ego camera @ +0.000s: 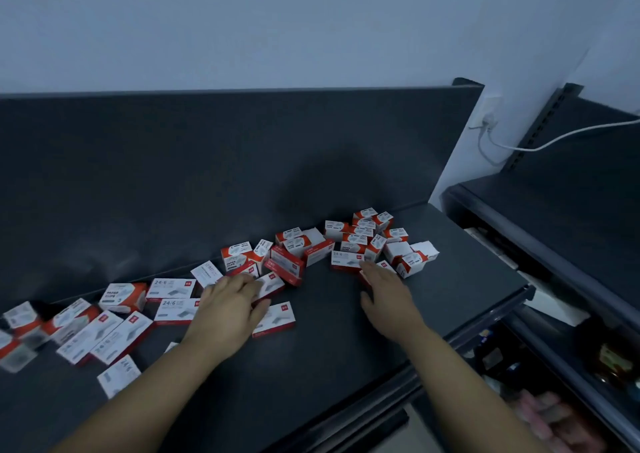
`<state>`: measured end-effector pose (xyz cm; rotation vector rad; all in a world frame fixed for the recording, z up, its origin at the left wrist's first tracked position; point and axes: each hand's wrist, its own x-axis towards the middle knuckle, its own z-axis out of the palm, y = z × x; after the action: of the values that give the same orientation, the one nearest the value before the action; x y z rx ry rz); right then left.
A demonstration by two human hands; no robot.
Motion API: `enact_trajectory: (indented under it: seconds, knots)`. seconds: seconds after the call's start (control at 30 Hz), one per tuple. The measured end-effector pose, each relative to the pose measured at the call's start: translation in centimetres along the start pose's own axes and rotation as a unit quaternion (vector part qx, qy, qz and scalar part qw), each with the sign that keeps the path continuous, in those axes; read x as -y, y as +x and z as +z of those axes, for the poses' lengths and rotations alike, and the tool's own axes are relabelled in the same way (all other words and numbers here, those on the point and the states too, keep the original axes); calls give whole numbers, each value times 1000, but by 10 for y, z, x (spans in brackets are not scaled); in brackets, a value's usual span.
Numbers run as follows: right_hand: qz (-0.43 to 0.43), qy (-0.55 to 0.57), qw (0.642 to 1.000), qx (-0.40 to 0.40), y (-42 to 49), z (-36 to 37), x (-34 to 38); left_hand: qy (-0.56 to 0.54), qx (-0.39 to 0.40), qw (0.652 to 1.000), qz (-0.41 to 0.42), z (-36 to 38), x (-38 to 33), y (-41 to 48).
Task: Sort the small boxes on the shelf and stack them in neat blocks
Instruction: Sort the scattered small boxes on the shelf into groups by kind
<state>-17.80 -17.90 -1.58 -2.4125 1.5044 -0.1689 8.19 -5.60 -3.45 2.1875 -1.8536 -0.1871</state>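
- Far to the left of the left hand, loose small boxes (104, 335) lie flat on the dark shelf (311, 366). They are red and white, turned at different angles, and some are marked 24/6.
- The left hand (230, 305) is palm down with its fingers stretched and relaxed. It rests on a flat white box (275, 284) and grasps nothing.
- Just right of its thumb lies another flat box (277, 319).
- Just beyond its fingertips, paper clip boxes (235, 255) are tumbled together, some on edge.
- The right hand (384, 296) is palm down with straight fingers. Its fingertips touch a 24/6 box (346, 260), and it holds nothing.
- Beyond the right hand and to its right, a crowded heap (367, 234) of boxes sits near the back panel (207, 175).
- Far to the right, a white cable (554, 141) runs from a wall socket (488, 120) over a neighbouring shelf unit (554, 255).
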Motion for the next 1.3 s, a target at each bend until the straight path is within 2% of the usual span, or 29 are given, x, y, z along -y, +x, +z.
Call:
enact_trajectory:
  seconds: [0.27, 0.43, 0.7, 0.9, 1.1, 1.3]
  knots:
    - [-36, -78, 996, 1, 17, 12, -8, 14, 0, 998, -64, 2, -15, 8]
    - [-76, -88, 993, -1, 11, 5, -3, 38, -13, 995, -91, 3, -23, 15]
    - [-113, -56, 992, 12, 2, 9, -6, 77, 14, 994, -77, -6, -24, 27]
    - [-141, -18, 990, 21, 3, 14, -3, 20, -103, 993, -57, -9, -23, 3]
    - [-168, 7, 985, 33, 11, 22, 5, -49, -57, 997, 3, 4, -17, -19]
    - [-186, 34, 981, 44, 16, 24, 8, -138, -57, 989, -2, 18, -18, -26]
